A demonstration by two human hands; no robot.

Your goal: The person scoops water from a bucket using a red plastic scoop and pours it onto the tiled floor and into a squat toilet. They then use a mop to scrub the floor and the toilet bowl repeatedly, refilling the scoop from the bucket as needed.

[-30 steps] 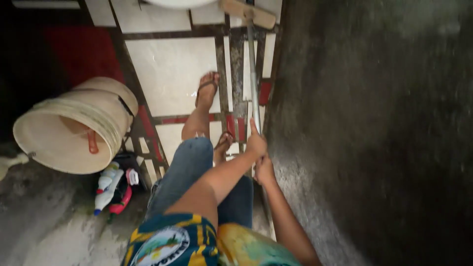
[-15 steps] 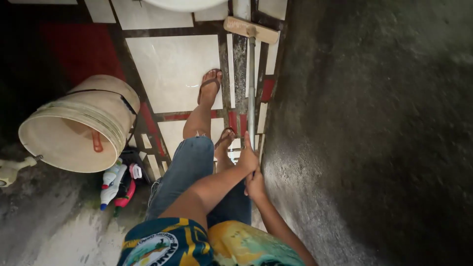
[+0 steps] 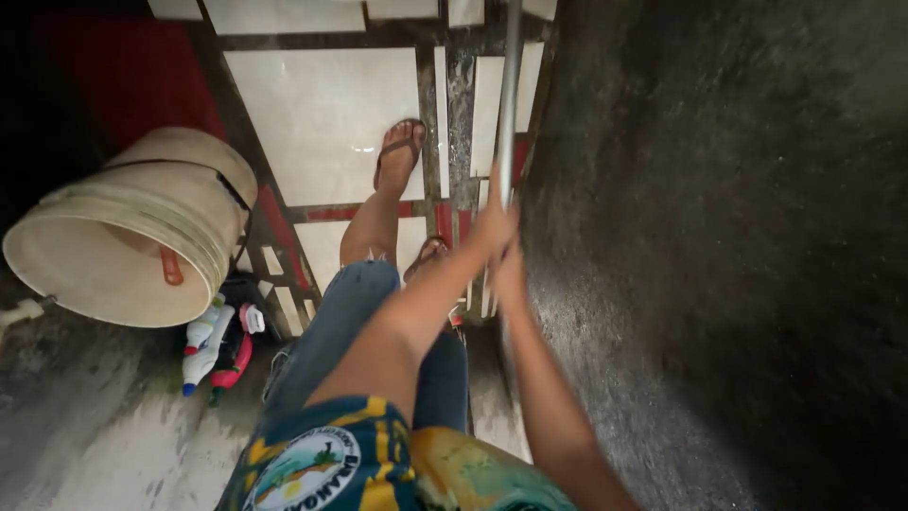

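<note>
My left hand (image 3: pixel 494 225) and my right hand (image 3: pixel 511 274) both grip a long grey metal handle (image 3: pixel 509 95) that runs up and out of the top of the view. The left hand sits higher on the handle, the right just under it. The tool's head is out of sight. Below the hands are my legs in blue jeans, with my feet in brown flip-flops (image 3: pixel 397 151) on a pale tiled floor (image 3: pixel 322 114) with dark wet joints.
A dark rough concrete wall (image 3: pixel 719 246) fills the right side. A large cream bucket (image 3: pixel 132 232) lies tilted at the left, with several plastic bottles (image 3: pixel 218 345) under it on grey concrete. A red area (image 3: pixel 123 76) lies at far left.
The view has shifted so the wooden head at the handle's far end has left the top of the frame. My hands have moved up the picture, still on the handle.
</note>
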